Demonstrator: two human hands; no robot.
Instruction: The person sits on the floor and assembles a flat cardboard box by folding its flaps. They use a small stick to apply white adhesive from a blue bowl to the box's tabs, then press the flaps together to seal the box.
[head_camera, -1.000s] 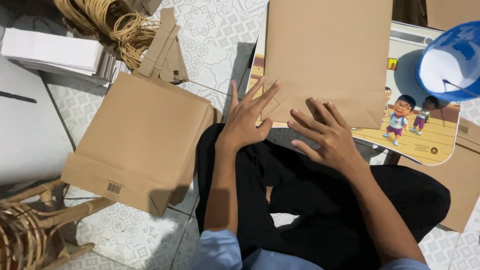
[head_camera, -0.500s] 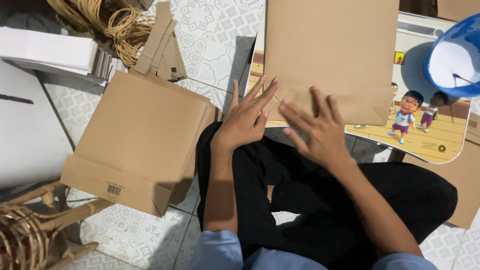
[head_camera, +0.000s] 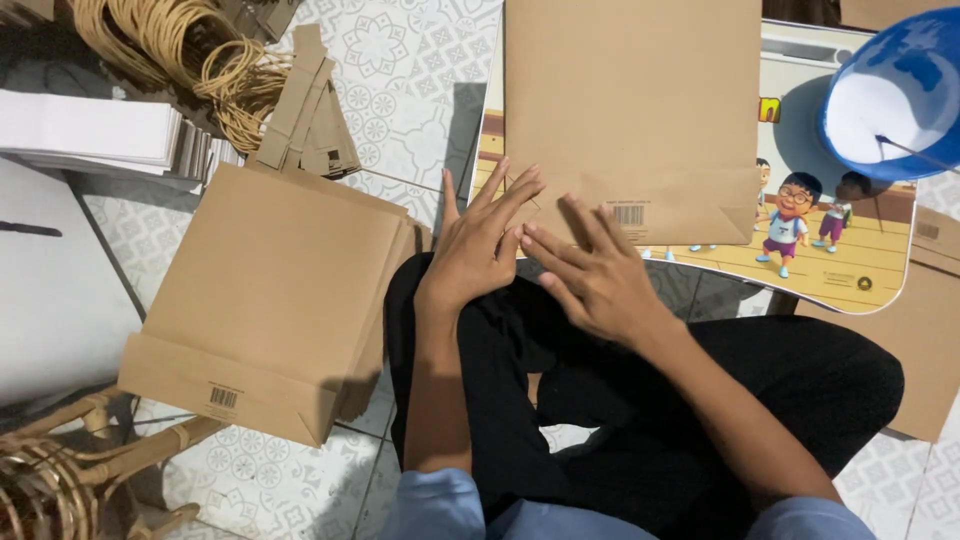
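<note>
Hands: left hand and right hand lie flat and open, side by side, fingertips nearly meeting, gripping nothing.
Contact: both press on the lower left corner of a brown paper bag; left fingers spread over the folded bottom flap.
Paper bag: flat, folded bottom edge towards the person, small barcode near that edge; lies on a cartoon-printed board.
Board: rests across the person's lap, over black trousers; reaches out past the bag on the right.
Bowl: blue and white bowl, on the board's upper right corner, well apart from the hands.
Stack: pile of flat brown bags on the tiled floor, just left of the left arm, folded bottoms nearest the viewer.
Strips: brown paper strips above the stack.
Cord: coils of tan cord, upper left, beside the strips.
White sheets: pile of white paper at far left.
Wicker piece: part of a wicker frame, bottom left corner.
</note>
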